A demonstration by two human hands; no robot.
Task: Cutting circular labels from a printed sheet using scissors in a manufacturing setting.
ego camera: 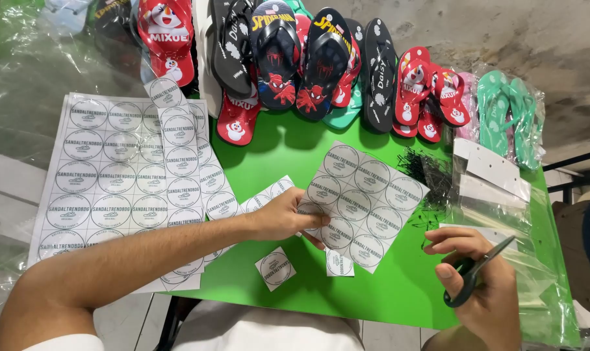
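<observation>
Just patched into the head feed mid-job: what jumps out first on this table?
The bright green table and the row of colourful flip-flops along its far edge. In the middle, the left hand pinches a cut sheet of round labels, while the right hand holds dark scissors near the right edge. Larger label sheets lie at left.

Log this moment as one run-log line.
left hand: holds label sheet | right hand: holds scissors | cut label: on green table
</observation>
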